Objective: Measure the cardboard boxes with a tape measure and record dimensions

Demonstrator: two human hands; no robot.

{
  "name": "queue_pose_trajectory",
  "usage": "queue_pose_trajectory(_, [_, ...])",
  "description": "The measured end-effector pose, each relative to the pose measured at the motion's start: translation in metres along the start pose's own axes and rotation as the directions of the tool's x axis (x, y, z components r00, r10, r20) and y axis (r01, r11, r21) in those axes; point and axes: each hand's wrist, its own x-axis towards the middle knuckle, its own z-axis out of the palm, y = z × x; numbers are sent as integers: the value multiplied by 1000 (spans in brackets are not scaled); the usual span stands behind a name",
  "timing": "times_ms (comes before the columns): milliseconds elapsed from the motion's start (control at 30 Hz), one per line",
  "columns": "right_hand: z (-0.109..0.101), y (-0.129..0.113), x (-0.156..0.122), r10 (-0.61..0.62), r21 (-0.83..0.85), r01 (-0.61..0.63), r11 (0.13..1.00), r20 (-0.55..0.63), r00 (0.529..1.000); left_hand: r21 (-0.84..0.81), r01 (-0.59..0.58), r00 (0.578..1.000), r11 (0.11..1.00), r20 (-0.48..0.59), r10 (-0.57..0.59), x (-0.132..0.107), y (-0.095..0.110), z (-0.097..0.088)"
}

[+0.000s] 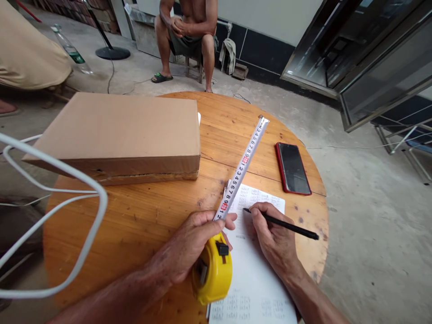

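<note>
Tape measure (214, 272) clasped in left hand (189, 245), blade (243, 166) run out across table (151, 211), pen (286, 225) pinched in right hand (273, 238) over paper (253, 279).

A round wooden table (135, 216) stands on grey concrete floor (371, 225), dark-tiled wall (266, 47) behind.

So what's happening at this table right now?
A person's left hand grips a yellow tape measure, its blade drawn out across the round wooden table. Their right hand holds a black pen, tip on a printed sheet. A cardboard box and a red phone lie nearby; another person sits behind.
</note>
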Motion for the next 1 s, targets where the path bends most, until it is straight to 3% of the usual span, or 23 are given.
queue_pose_trajectory(533, [0,0,-1,-20,-30,19,999,-27,999,8,5,1000,1000,-17,-5,0,0,0])
queue_pose_trajectory(633, [-1,3,-3,26,64,-24,998,-40,999,1,7,1000,1000,-9,-7,0,0,1])
queue_pose_trajectory(767, [-2,5,-3,80,208,-47,977,-152,985,-32,-14,1000,999,-4,13,0,2,2])
queue_pose_trajectory(900, [-3,4,2,14,109,15,994,-262,965,-36,-13,1000,999,-8,13,-1,4,2])
queue_pose_trajectory(1000, [-7,4,5,-80,-7,80,997,-213,974,-20,-24,1000,1000,7,24,-2,2,1])
